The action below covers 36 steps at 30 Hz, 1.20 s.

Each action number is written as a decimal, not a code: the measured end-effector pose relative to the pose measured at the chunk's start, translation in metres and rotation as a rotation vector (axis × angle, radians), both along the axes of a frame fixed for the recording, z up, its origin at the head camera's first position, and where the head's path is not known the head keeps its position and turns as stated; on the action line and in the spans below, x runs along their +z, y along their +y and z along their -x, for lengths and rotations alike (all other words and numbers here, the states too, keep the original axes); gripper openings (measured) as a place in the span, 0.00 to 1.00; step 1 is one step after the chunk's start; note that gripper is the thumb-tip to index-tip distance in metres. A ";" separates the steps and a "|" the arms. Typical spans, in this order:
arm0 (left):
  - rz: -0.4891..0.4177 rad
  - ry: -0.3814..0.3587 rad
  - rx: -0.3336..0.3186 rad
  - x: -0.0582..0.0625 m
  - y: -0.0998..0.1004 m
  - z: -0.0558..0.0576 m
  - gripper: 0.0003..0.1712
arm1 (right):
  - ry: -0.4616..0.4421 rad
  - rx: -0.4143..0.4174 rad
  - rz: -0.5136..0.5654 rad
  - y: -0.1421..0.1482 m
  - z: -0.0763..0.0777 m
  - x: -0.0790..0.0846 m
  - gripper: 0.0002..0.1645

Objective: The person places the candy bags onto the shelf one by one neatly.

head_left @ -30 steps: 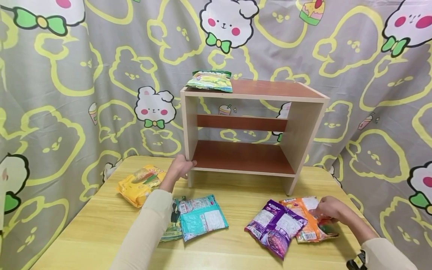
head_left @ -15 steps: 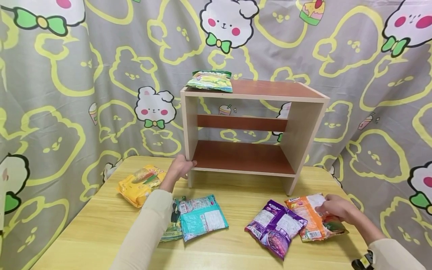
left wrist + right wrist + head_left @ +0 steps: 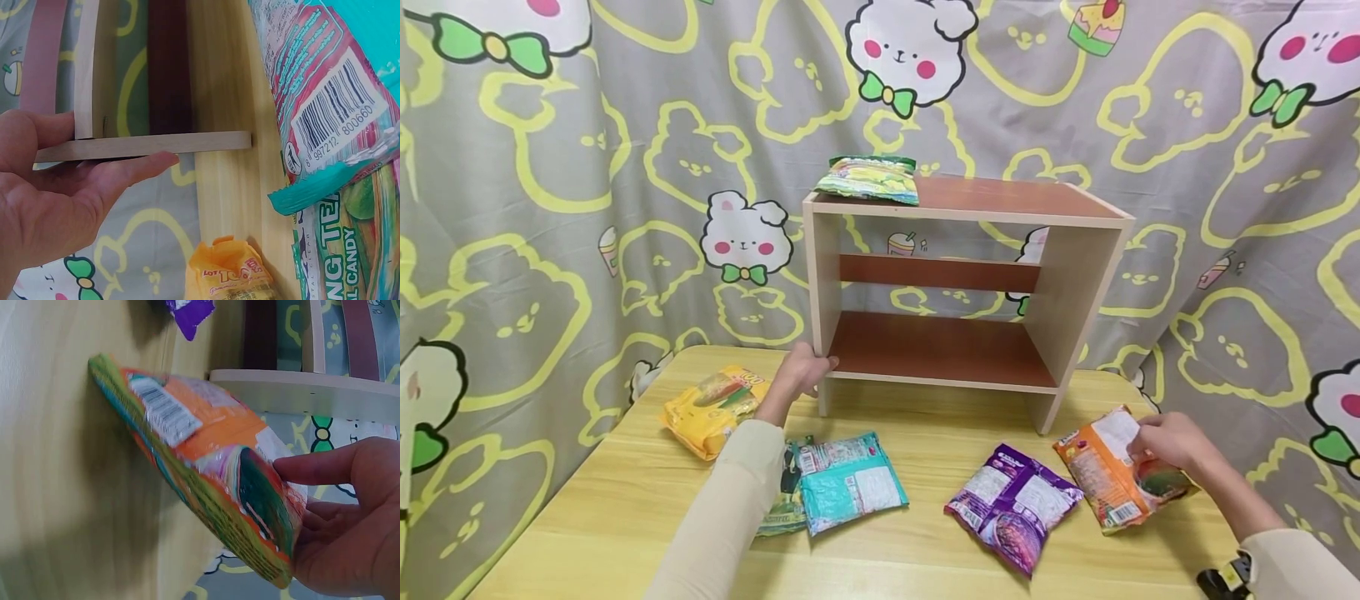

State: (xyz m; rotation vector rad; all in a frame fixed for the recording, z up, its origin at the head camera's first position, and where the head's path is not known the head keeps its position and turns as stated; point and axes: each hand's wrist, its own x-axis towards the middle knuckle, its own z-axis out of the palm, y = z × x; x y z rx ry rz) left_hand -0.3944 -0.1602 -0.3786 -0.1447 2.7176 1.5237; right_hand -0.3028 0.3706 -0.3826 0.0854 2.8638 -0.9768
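Observation:
My left hand (image 3: 797,375) grips the left side panel of a small two-tier shelf (image 3: 1069,287). In the left wrist view, the thumb lies on one face of the panel edge (image 3: 144,145) and the fingers on the other. On the right, my right hand (image 3: 1176,442) pinches an orange candy bag (image 3: 1103,479) by its right side. The right wrist view has this bag (image 3: 219,447) tilted, its lower part close over the table with a shadow beneath. A purple bag (image 3: 1018,500) lies just left of it, flat on the tabletop.
A green-yellow bag (image 3: 871,179) rests on the shelf top at the left. Left of the shelf lies a yellow bag (image 3: 707,417). In front, a teal bag (image 3: 850,483) partly covers a green candy bag (image 3: 782,517). A patterned curtain (image 3: 647,158) surrounds the wooden table (image 3: 587,533).
My right hand has moved right, taking the orange bag away from the purple one and turning it more upright. The left hand stays on the shelf panel.

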 end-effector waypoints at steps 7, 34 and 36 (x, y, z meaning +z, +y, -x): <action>-0.004 -0.005 -0.003 0.001 -0.001 0.000 0.24 | 0.125 -0.002 -0.250 0.008 0.004 0.016 0.26; -0.010 -0.018 0.004 0.000 -0.001 0.000 0.22 | 0.268 -0.003 -0.383 -0.020 0.002 -0.003 0.19; -0.010 -0.017 0.005 0.000 -0.001 0.000 0.22 | 0.294 0.010 -0.394 -0.025 0.001 -0.007 0.19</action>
